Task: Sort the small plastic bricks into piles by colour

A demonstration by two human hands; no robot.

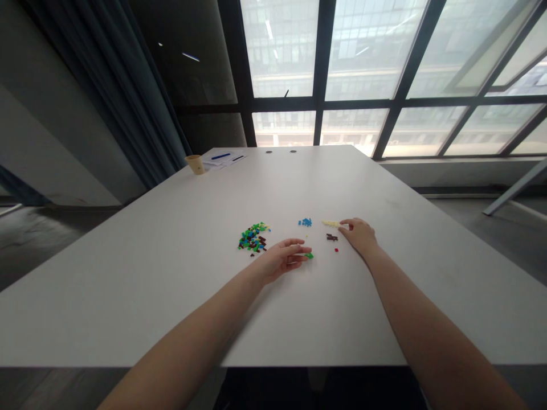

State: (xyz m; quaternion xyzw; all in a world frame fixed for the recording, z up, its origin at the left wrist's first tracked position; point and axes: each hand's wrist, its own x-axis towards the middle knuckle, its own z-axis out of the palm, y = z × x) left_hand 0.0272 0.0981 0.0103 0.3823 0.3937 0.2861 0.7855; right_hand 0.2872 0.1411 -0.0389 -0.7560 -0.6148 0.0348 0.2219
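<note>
Arms [205, 313] were closest; green bits [310, 256] sat by the half-open left hand [285, 260], yellow bits [330, 223] by the right hand [359, 233]; both holds unclear, so light pinches seemed best.

On the desk [273, 188], a heap of little blocks [253, 238] lies left of the frame's middle, with the left fingers [301, 249] just right of it. Smaller groups of blocks [332, 237] lie between that heap and the right fingers [350, 221]. Far behind, toward the upper left, a cup [195, 165] stands beside papers [226, 162] with a pen [221, 156] on them.
</note>
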